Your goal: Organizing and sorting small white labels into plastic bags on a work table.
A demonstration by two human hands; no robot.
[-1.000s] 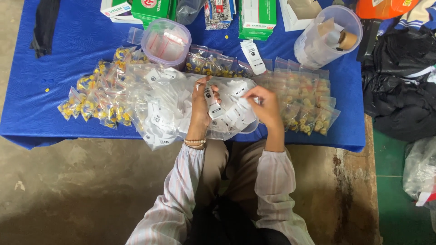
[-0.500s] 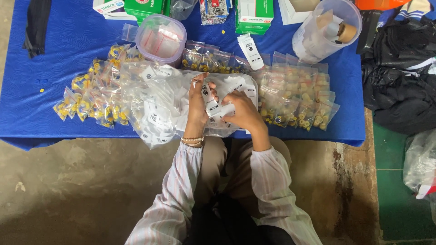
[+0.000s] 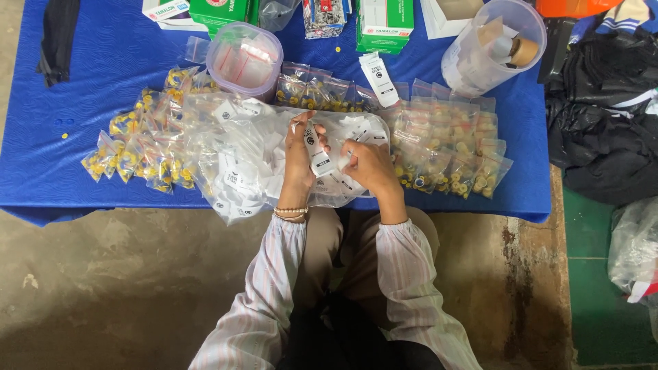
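Labels [image 3: 317,152], small white slips with dark print, stand in a short stack in my left hand [image 3: 299,159]; the fingers are curled round them with the thumb pressed on the top slip, so the stack is gripped upright above the heap; my right hand [image 3: 367,164] sits just beside it, fingers bent and pinched on a slip at the stack's lower edge, though I cannot tell whether that slip is free of the stack; both hands hover over a heap of clear bags [image 3: 240,161] holding more white slips, spread across the near middle of the blue table [image 3: 103,62]; a bead bracelet [image 3: 290,213] circles my left wrist, and both sleeves are striped; to the left of the heap lie small bags of yellow pieces [image 3: 133,154], overlapping one another near the table's front edge; to the right lies another spread of little bags [image 3: 452,147] with yellow and pale pieces, reaching almost to the edge; behind the heap stands a lidded tub [image 3: 245,60], and a taller clear tub [image 3: 490,48] stands at the far right with a tape roll inside; green boxes [image 3: 384,17] line the back; dark cloth [image 3: 606,130] is piled beyond the table's right end.
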